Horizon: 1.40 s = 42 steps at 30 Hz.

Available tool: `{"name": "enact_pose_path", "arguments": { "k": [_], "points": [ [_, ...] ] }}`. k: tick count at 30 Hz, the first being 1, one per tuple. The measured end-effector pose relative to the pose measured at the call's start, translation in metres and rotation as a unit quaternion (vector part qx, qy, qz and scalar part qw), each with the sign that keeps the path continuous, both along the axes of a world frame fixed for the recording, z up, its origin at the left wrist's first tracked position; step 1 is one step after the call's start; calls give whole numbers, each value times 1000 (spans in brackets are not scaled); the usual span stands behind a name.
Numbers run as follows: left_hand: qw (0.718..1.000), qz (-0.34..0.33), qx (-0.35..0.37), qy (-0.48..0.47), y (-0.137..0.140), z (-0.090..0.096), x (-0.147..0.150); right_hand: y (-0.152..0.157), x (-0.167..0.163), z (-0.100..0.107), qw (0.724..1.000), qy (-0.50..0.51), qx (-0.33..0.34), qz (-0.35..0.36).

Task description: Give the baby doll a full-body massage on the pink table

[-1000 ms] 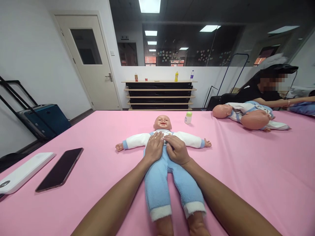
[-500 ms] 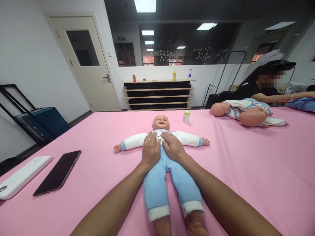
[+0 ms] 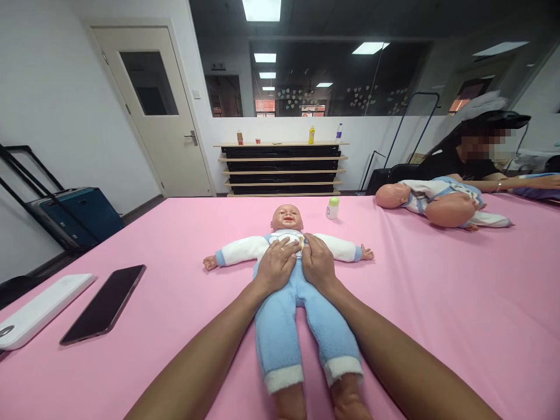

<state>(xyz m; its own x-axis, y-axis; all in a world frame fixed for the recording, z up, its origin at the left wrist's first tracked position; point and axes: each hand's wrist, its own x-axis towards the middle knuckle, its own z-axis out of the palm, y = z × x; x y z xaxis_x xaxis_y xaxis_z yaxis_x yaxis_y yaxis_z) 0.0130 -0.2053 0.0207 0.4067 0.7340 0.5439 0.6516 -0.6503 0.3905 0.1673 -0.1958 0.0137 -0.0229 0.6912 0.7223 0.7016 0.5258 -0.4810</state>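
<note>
A baby doll [image 3: 280, 326] lies on its back on the pink-covered table [image 3: 184, 233], head away from me and arms spread wide. It wears a white top with blue cuffs and fluffy blue trousers. My left hand [image 3: 276, 265] rests flat on the doll's torso, fingers stretched out and angled to the right. Beside it, my right hand [image 3: 318, 261] lies on the right side of the chest with its fingers extended. Neither hand grips anything. Between and above the fingertips, part of the printed picture on the top shows. A small white bottle with a green cap [image 3: 332, 209] stands beyond the doll's arm.
At the left lie a black phone [image 3: 105, 303] and a white power bank [image 3: 44, 309]. Two more dolls [image 3: 450, 208] lie at the far right, near a person in a dark cap [image 3: 476, 151]. A shelf rack [image 3: 282, 166] and a suitcase [image 3: 79, 213] stand beyond the table.
Both hands have shifted to the right across the doll's chest, uncovering more of the print. The left fingers now point more to the right. The person at the right has moved an arm.
</note>
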Motion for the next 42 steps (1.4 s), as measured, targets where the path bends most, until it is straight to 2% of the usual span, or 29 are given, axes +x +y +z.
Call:
{"name": "enact_pose_path", "arguments": {
  "k": [5, 10, 14, 19, 22, 27, 31, 36, 39, 42],
  "points": [
    [996, 57, -38, -59, 15, -12, -4, -9, 0, 7, 991, -15, 53, 124],
    [979, 126, -33, -156, 21, -24, -7, -8, -2, 11, 974, -84, 28, 209],
    [965, 161, 3, -207, 15, -22, -5, 1, -4, 8, 977, -102, -13, 185],
    [966, 156, 61, -197, 5, -15, -2, 10, -3, 0, 989, -75, -57, 118],
    [973, 128, 90, -171, 1, -12, -2, 13, -1, -4, 993, -47, -83, 64],
    [990, 34, 104, -89, -4, -8, -1, 13, 0, -6, 995, -29, -93, 12],
    [998, -15, 57, -14, -4, -2, 0, 7, -1, -2, 996, -13, -84, -14],
    [1000, 11, -14, -23, 5, -1, -1, 1, -3, 2, 999, -2, -33, -32],
    [997, 38, -40, -57, 12, -7, -2, 0, -3, 1, 1000, 6, 15, -3],
    [993, 70, -42, -86, 17, -15, -3, -1, -2, 0, 996, 1, 61, 70]
  ]
}}
